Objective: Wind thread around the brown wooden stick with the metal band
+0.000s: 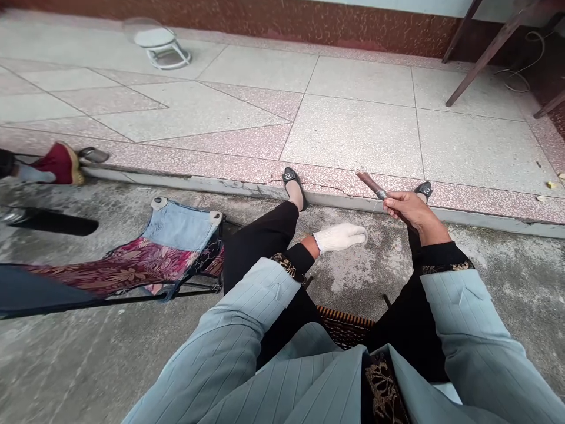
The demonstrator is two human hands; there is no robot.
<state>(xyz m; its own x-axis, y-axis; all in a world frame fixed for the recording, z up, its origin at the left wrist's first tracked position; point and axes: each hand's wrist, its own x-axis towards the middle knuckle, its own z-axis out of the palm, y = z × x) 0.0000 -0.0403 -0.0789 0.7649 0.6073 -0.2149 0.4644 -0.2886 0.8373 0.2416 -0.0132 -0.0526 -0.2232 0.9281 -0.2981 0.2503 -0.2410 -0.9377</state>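
My right hand (408, 211), bare, is closed around one end of a short brown stick (369, 182). The stick points up and to the left, and a silvery coil (381, 194) is wound about it just ahead of my fingers. From the coil a thin pale strand (374, 209), thread or wire, runs down toward my left hand (342, 237). That hand wears a white knit glove, its fingers pressed together at the strand's lower end. The exact grip is hidden by the glove.
A folding recliner (132, 268) with patterned cloth stands to my left. Beyond my shoes runs a raised tiled step (247, 182). A white stool (161, 47) is on the tiles, wooden legs (483, 59) at upper right. Another person's red shoe (62, 164) shows at far left.
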